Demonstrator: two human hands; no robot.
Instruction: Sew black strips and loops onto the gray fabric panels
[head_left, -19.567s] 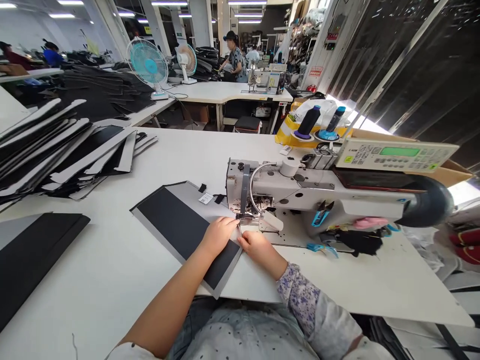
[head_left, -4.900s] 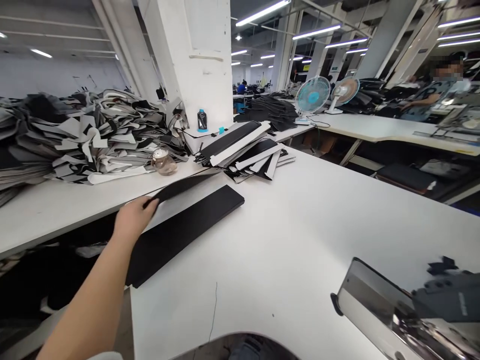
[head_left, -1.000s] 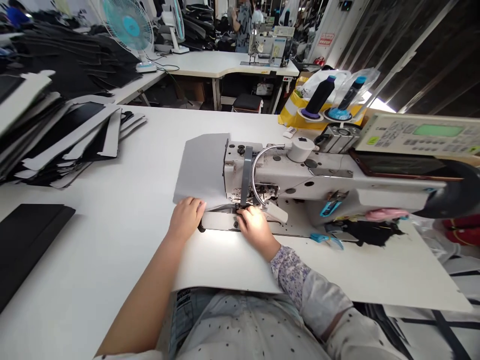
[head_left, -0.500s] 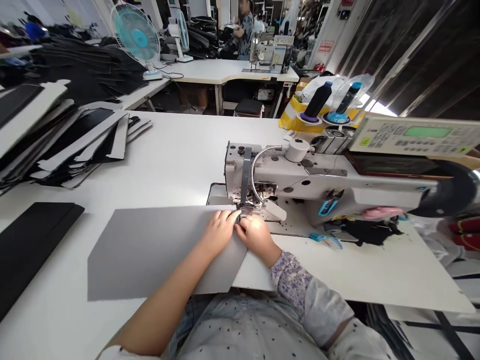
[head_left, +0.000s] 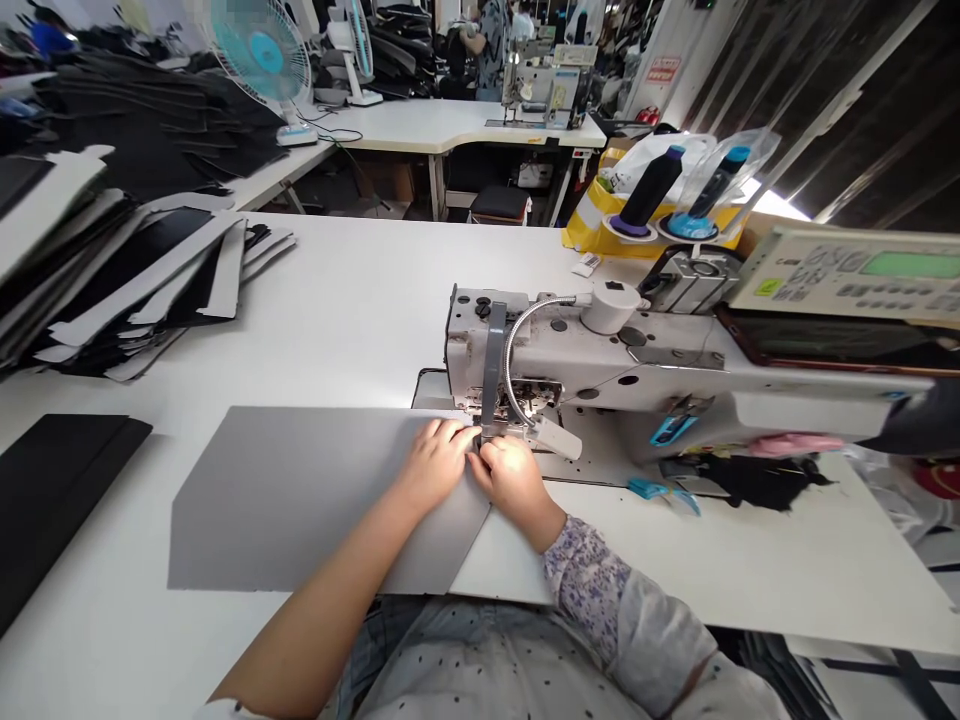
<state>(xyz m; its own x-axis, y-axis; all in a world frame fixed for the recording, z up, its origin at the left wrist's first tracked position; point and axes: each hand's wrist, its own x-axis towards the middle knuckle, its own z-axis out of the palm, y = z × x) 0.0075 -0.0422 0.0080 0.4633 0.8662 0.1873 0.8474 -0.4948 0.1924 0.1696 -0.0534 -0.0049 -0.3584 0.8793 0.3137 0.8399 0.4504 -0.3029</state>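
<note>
A large grey panel (head_left: 300, 495) lies flat on the white table (head_left: 360, 300), its right end under the needle of the sewing machine (head_left: 600, 370). My left hand (head_left: 433, 463) rests on the panel's right end, fingers curled down at the presser foot. My right hand (head_left: 511, 478) sits just beside it, fingers bent and pinching the panel's edge by the needle. The two hands touch each other. The machine's lamp lights my right hand.
A black folded panel (head_left: 52, 490) lies at the left edge. A stack of black and grey panels (head_left: 112, 270) sits at the back left. Thread cones (head_left: 652, 190), a control panel (head_left: 855, 275), blue clips (head_left: 660, 490) and a fan (head_left: 259, 60) are around; a person works at a far table.
One second ago the grey panel stood folded up against the machine; it now lies flat to the left, and my left hand has moved right to join my right hand at the needle.
</note>
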